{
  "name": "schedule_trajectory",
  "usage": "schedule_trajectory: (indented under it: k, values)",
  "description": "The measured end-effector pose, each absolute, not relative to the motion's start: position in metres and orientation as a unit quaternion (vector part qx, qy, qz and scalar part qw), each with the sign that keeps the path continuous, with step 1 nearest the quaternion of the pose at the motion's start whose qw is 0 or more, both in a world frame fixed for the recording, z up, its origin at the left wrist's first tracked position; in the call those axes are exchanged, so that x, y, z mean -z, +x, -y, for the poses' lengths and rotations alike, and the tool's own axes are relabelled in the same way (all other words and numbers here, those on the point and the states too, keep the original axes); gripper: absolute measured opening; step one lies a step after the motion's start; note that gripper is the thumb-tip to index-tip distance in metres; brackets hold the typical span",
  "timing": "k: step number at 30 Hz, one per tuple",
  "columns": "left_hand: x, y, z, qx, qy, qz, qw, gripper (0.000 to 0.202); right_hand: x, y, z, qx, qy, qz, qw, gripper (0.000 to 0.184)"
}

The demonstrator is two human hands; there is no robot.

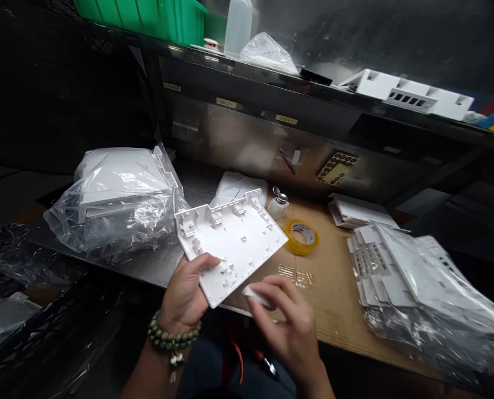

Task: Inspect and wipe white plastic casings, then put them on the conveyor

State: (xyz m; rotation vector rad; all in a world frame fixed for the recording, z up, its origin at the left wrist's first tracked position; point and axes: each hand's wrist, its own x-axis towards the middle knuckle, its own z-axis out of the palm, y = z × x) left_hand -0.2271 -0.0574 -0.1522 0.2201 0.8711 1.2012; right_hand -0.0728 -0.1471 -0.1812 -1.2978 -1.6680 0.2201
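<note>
The left hand point(184, 296), with a bead bracelet point(172, 338) at the wrist, holds a white plastic panel point(234, 244) in the air just above the near edge of the table point(334, 299). Its thumb is pressed on the upper face near the left corner and its other fingers are curled underneath, out of sight. The right hand point(288, 327) pinches a small white pad point(256, 295) between thumb and fingertips and has it touching the panel's near right edge, the rest of the fingers loosely bent. Judging from this, the panel is being wiped or rubbed along that edge. Carrying on would call for a firm left grip, so the thin plate neither flexes nor swings, and light strokes that keep clear of the small raised clips. The panel lies nearly flat, its ribbed inner face up toward the camera and one corner toward the person. The notched edge with its row of clips points away, toward the back of the table. Its long axis seems to run from near left to far right, though foreshortening leaves that uncertain. Just beyond the panel stand a small bottle point(278, 203) and a roll of yellow tape point(302, 235). A plastic bag of white parts point(118, 199) lies to the left, and more bagged parts point(413, 277) lie to the right.
</note>
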Motion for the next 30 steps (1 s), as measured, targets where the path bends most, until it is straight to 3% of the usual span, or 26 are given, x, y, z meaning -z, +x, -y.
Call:
schedule_trajectory:
  k: [4,7,20,30]
  values:
    - [0.164,-0.260,0.050,-0.463,0.064,-0.392,0.792,0.085,0.180,-0.022,0.147,-0.012,-0.619,0.579,0.530,0.014]
    - [0.180,-0.283,0.049,-0.447,0.113,-0.390,0.797,0.098,0.177,-0.004,0.151,0.041,-0.640,0.540,0.545,0.011]
    - [0.171,-0.283,0.069,-0.444,0.099,-0.458,0.764,0.096,0.188,-0.015,0.152,0.001,-0.615,0.589,0.523,0.022]
    - [0.191,-0.298,0.076,-0.384,0.128,-0.477,0.780,0.109,0.186,0.014,0.141,0.025,-0.645,0.560,0.518,0.010]
